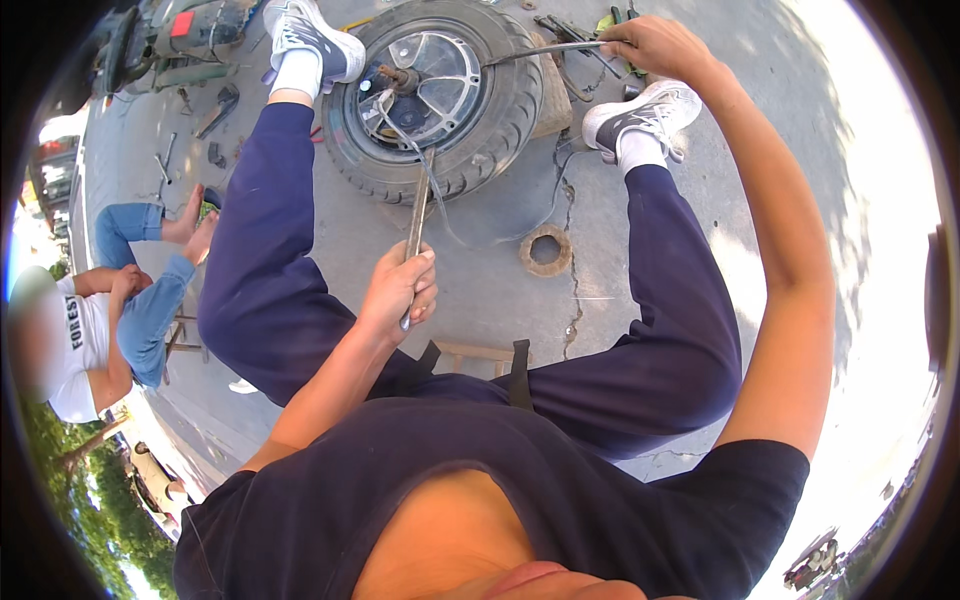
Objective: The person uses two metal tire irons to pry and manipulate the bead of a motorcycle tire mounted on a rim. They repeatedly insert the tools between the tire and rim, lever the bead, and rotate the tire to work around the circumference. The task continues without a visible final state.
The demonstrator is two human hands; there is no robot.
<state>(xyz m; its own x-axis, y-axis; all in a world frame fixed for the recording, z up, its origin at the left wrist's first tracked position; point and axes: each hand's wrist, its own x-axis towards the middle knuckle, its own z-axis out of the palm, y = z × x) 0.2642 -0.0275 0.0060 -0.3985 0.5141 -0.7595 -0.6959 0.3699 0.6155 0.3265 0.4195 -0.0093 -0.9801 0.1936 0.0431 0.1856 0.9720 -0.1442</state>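
Between my feet lies a wheel with a black knobbly tyre and a grey metal hub. My left hand is closed round a flat metal tyre lever, whose far end meets the near edge of the rim. At the upper right, my right hand grips a second, darker tyre lever that reaches to the right side of the rim. A pale cable runs from the axle over the tyre and loops onto the ground. The levers' very tips are hidden at the tyre's edge.
A brown ring lies on the cracked concrete before the wheel. A block shows under the tyre's right side. Pliers and loose tools lie beyond; a hammer and spanners lie left. A person in jeans sits at left.
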